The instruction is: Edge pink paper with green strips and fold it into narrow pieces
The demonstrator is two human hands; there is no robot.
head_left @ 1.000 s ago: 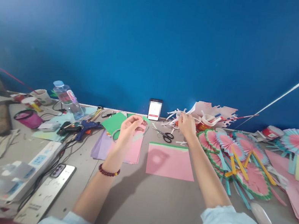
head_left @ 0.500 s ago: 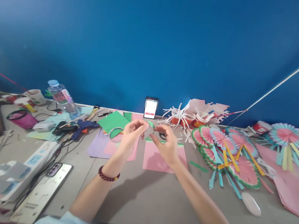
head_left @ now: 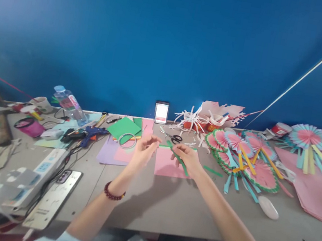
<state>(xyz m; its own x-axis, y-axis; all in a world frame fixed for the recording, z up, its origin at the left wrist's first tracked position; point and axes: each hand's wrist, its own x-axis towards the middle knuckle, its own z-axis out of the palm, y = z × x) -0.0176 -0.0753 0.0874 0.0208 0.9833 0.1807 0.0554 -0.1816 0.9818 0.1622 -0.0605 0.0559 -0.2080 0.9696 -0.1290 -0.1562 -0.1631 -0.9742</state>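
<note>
My right hand (head_left: pixel 185 158) pinches a narrow green paper strip (head_left: pixel 183 166), which slants down past the fingers over a pink sheet (head_left: pixel 167 169). My left hand (head_left: pixel 144 148) is raised just to the left, its fingers loosely curled and a little apart. Nothing shows between them. Another green strip (head_left: pixel 165 146) lies along the pink sheet's far edge, partly behind the right hand. Dark-handled scissors (head_left: pixel 176 138) rest just beyond the hands. To the right of the sheet is a loose green strip (head_left: pixel 212 171).
Green sheets (head_left: pixel 122 128) and a roll of tape (head_left: pixel 127 141) lie left of my hands. Pleated paper fans (head_left: pixel 263 176) with coloured ribbons spread on the right. A power strip (head_left: pixel 43 170), a phone (head_left: pixel 54 197) and a glue gun (head_left: pixel 91 135) are on the left. A lit screen (head_left: pixel 161 112) stands by the wall.
My hands, close together around a small green piece before, have drawn slightly apart. The green strip now hangs from my right hand. The scissors show more fully.
</note>
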